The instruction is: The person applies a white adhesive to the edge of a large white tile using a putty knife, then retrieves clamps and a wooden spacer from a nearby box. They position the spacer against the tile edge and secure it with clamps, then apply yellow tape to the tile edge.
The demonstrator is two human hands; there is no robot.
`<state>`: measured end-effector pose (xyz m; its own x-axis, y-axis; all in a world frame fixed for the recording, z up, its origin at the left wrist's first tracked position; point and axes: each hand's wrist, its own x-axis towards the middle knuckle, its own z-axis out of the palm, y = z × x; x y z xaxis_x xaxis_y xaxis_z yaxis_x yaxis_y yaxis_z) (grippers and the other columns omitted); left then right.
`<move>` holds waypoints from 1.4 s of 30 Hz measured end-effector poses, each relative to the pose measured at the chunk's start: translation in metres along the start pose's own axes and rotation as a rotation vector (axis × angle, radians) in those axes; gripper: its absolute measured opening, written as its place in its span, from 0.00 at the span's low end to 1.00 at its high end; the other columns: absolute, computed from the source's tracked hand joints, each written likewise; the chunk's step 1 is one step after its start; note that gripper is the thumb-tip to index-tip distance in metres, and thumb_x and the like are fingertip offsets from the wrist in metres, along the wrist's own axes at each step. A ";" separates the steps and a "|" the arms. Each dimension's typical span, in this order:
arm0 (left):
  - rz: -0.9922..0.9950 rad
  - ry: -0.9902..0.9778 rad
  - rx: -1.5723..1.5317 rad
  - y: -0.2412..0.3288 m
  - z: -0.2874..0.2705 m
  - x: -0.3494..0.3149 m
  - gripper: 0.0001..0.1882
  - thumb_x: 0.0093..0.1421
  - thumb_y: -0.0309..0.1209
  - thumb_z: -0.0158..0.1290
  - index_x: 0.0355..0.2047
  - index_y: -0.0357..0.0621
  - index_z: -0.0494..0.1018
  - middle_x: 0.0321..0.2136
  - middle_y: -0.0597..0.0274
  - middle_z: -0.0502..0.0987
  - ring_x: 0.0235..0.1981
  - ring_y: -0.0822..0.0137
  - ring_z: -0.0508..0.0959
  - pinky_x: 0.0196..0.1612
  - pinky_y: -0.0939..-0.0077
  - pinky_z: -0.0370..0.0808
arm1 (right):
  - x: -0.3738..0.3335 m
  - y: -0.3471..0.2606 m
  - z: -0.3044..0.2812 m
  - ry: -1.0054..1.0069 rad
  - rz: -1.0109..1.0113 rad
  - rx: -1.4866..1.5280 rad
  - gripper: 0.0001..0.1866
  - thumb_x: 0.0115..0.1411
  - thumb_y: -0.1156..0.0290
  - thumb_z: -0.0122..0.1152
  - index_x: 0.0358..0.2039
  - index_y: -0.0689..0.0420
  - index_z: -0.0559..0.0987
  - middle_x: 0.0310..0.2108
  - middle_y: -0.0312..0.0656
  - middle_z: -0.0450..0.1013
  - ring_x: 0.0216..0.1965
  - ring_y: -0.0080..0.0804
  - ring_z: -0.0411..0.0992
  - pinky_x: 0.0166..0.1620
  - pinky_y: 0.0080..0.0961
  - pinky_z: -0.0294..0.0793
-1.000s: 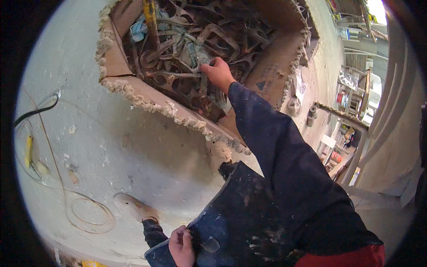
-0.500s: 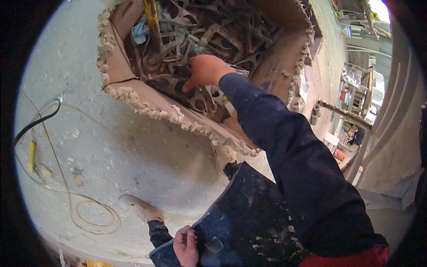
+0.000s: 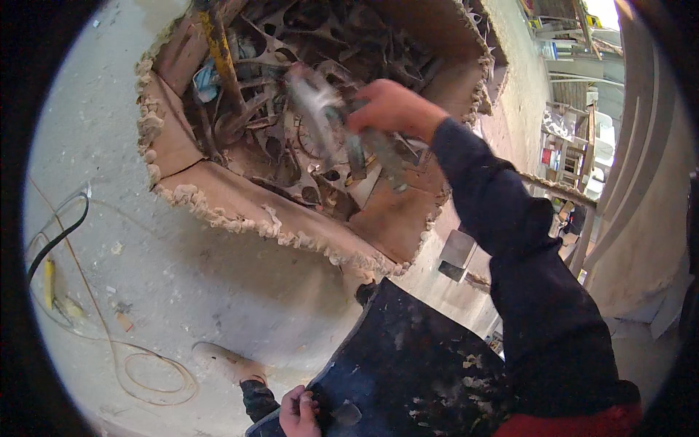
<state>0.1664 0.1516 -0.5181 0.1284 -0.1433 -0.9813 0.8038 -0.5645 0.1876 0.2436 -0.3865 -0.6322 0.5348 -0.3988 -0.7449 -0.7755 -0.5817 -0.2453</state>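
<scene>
A large cardboard box [image 3: 386, 211] with a ragged, crusted rim holds a heap of greyish-brown curved pieces with holes [image 3: 284, 156]. Over that heap, my right hand [image 3: 393, 109] is closed on a grey curved piece [image 3: 317, 113], smeared by motion; its exact kind cannot be made out. A yellow, worn bar [image 3: 218, 51] slants into the box at its left, beside a crumpled light-blue item [image 3: 206, 81]. Low in the view, my left hand [image 3: 299, 414] is closed on the edge of my dark, stained apron [image 3: 408, 357].
On the grey floor at left lie a thin coiled hose [image 3: 160, 379], a black cable [image 3: 62, 233] and a yellow-handled item [image 3: 49, 284]. My shoe [image 3: 226, 358] stands below the box. Cluttered shelves [image 3: 575, 146] line the right side, near a small grey block [image 3: 457, 251].
My right hand has risen from the heap and moved right, with a grey curved piece in it. My left hand stays at the apron. The view has shifted slightly.
</scene>
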 end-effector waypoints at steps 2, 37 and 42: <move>-0.037 -0.040 -0.003 0.027 0.006 -0.005 0.14 0.69 0.32 0.50 0.50 0.36 0.74 0.32 0.64 0.78 0.30 0.75 0.75 0.36 0.81 0.74 | -0.012 0.048 -0.029 0.067 0.036 0.382 0.12 0.53 0.68 0.66 0.33 0.63 0.83 0.29 0.41 0.79 0.31 0.30 0.78 0.38 0.28 0.78; 0.139 -0.076 0.082 0.047 -0.021 -0.027 0.15 0.70 0.34 0.49 0.51 0.38 0.73 0.32 0.67 0.76 0.28 0.78 0.71 0.34 0.85 0.69 | -0.022 0.097 -0.090 0.549 0.163 0.400 0.13 0.57 0.66 0.66 0.40 0.57 0.80 0.33 0.38 0.78 0.34 0.28 0.76 0.39 0.30 0.76; 0.124 -0.061 -0.177 0.056 -0.063 -0.063 0.16 0.69 0.30 0.48 0.52 0.33 0.72 0.38 0.59 0.78 0.33 0.73 0.74 0.39 0.81 0.72 | -0.103 0.017 -0.078 0.502 0.068 0.900 0.10 0.61 0.64 0.63 0.39 0.55 0.79 0.31 0.36 0.77 0.30 0.27 0.77 0.35 0.29 0.80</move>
<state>0.2400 0.1808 -0.4485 0.2013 -0.2545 -0.9459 0.8742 -0.3890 0.2907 0.2014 -0.4103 -0.5110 0.3988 -0.7809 -0.4808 -0.6633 0.1164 -0.7392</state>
